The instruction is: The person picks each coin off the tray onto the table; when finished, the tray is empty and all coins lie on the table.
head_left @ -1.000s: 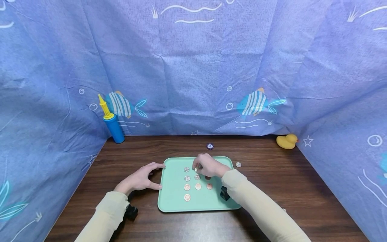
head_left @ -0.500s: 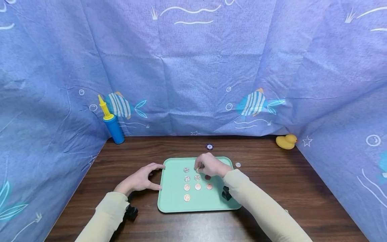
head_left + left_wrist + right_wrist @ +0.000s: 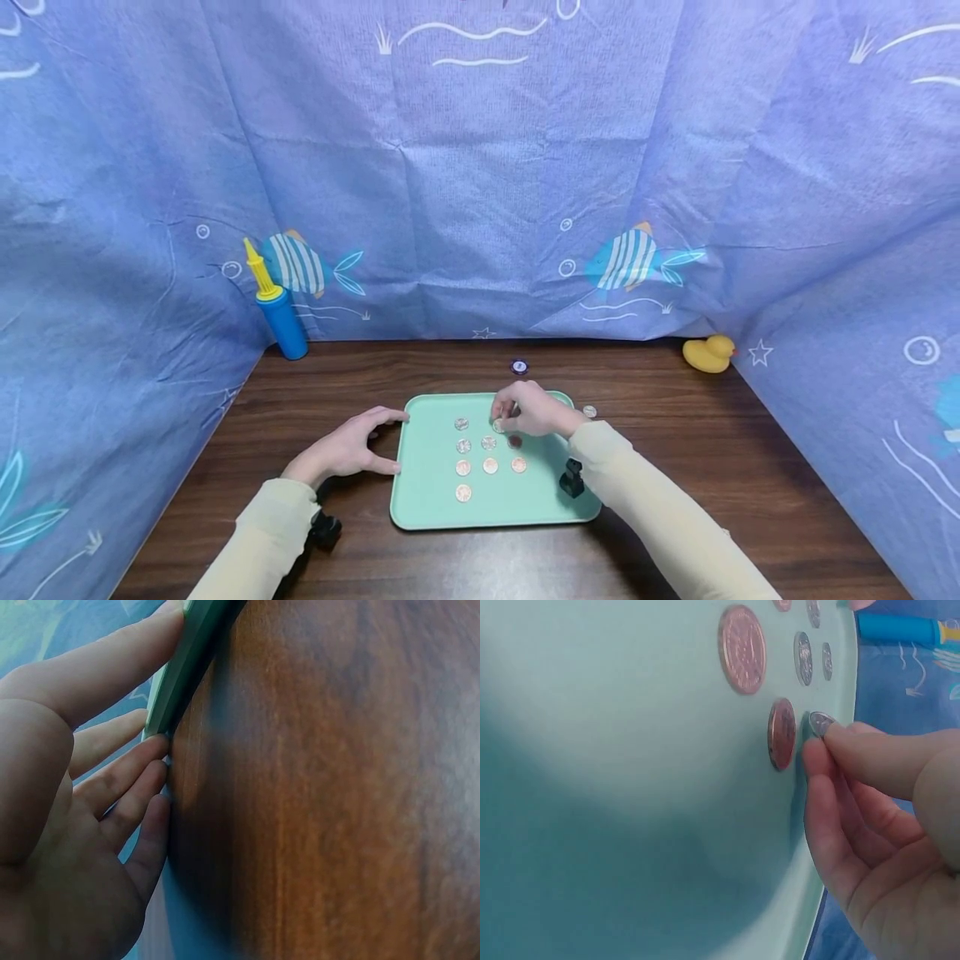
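A mint-green tray [image 3: 540,502] lies on the table with rows of silver and copper coins on it. Over its back part, my right hand [image 3: 531,408] pinches a silver coin [image 3: 821,723] between thumb and fingertips. The coin is tilted; whether it touches the tray is unclear. Just beside it in the right wrist view lies a dark copper coin [image 3: 782,735], with a lighter copper coin [image 3: 742,649] farther off. My left hand [image 3: 348,442] rests against the tray's left rim, thumb and fingers spread along the edge [image 3: 174,682], holding no coin.
A silver coin [image 3: 589,412] lies on the wood right of the tray. Behind the tray is a dark round chip [image 3: 519,367]. A blue and yellow hand pump [image 3: 285,321] stands at the back left, a yellow rubber duck [image 3: 708,354] at the back right. Blue cloth [image 3: 480,167] walls the table.
The right hand has shifted a little to the right with the silver coin. The dark copper coin beneath it now shows more fully. My left hand has stayed at the rim.
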The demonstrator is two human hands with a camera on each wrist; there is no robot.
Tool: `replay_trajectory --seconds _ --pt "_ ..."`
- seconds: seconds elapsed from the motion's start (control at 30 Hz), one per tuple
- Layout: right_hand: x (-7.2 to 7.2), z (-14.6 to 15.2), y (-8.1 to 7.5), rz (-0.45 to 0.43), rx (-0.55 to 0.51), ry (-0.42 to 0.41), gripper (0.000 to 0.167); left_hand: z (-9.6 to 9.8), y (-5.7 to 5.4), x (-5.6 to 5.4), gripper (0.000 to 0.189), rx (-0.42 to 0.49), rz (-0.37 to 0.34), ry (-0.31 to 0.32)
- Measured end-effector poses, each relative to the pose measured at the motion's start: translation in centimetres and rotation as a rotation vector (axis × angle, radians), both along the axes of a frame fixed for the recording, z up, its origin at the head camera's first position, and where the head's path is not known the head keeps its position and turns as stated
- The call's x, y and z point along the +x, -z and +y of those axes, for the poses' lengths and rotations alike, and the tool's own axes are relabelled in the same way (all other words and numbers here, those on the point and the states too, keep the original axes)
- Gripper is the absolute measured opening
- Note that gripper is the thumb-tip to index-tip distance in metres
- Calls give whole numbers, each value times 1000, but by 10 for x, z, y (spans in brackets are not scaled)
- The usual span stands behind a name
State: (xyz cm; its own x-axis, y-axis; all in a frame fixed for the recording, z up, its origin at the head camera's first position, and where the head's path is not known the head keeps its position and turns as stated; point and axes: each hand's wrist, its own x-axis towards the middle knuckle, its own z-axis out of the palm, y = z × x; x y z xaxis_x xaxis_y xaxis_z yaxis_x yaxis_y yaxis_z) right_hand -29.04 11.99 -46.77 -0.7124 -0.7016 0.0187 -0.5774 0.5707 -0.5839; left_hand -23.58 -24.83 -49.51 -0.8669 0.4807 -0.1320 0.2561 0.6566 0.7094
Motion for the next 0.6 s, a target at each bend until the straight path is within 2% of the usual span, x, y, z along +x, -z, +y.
replay_trajectory --seconds 0.27,0.43,0.6 --pt "-4 27 -3 -7 -59 -13 16 1 1 0 82 5 -7 -2" --pt "-5 46 -7 -40 -87 40 14 1 0 0 82 0 -6 -10" --pt "-7 68 -7 -28 -105 88 11 1 -1 0 83 4 -11 -9"
